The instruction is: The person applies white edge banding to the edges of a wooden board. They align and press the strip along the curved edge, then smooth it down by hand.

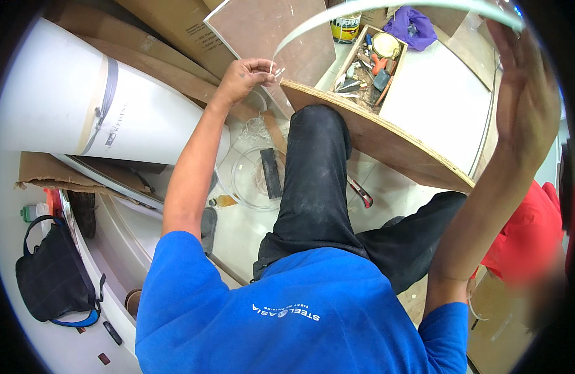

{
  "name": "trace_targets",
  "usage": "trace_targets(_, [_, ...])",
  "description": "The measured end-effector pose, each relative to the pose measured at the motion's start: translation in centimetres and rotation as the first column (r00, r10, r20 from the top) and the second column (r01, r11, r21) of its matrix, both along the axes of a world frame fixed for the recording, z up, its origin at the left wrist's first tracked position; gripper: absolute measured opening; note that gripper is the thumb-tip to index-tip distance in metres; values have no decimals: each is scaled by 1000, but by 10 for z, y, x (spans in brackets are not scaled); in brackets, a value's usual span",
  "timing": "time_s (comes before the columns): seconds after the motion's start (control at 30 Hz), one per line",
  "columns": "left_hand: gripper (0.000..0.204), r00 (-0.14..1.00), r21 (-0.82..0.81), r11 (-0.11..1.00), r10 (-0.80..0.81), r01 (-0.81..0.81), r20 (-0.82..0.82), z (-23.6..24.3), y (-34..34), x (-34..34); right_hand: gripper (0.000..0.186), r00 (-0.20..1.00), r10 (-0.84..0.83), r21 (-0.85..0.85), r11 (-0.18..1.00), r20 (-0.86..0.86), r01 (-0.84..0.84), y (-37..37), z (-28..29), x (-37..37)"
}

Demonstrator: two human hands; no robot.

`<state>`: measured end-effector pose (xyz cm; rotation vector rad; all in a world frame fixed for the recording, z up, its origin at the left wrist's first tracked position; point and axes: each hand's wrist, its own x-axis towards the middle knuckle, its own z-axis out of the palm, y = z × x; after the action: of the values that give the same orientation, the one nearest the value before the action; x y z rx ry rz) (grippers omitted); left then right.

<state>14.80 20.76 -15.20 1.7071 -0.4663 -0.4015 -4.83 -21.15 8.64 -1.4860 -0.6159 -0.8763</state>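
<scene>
A long, flat, whitish strip (328,15) arches across the top of the view between my hands. My left hand (247,78) pinches its lower end between thumb and fingers, just beside the near-left corner of a plywood board (387,134). At the upper right, my raised right hand (527,87) meets the other part of the strip; its fingertips are blurred near the dark rim, but they appear closed on it. The board stands on edge against my bent knee, its layered edge facing up. Its far side is mostly hidden.
Beyond the board, a wooden tray (362,53) holds assorted tools next to a white panel (437,93) and purple cloth (412,28). A red cutter knife (360,192) and dark block (270,173) lie on the floor. A large white roll (57,93) is left; someone in red (527,218) is right.
</scene>
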Motion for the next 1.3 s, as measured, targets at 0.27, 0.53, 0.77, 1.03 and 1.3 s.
trace_targets(0.27, [32,908,-306,939,18,-159,-418,-11,-8,9,45,845,-344,203,868,-410,452,-47,-106,-82])
trace_targets(0.53, [27,909,-169,965,119,-201,-400,-10,-22,6,47,779,-306,181,866,-548,467,-78,-156,-127])
trace_targets(0.77, [25,918,153,942,327,-298,-226,-6,-36,3,47,738,-305,132,874,-602,468,-69,-181,-135])
trace_targets(1.03, [26,916,271,931,315,-247,-250,2,-43,3,47,727,-297,181,847,-619,500,-75,-194,-143])
trace_targets(1.3, [26,929,384,884,343,-268,-141,10,-52,3,48,724,-274,212,838,-634,503,-77,-215,-152])
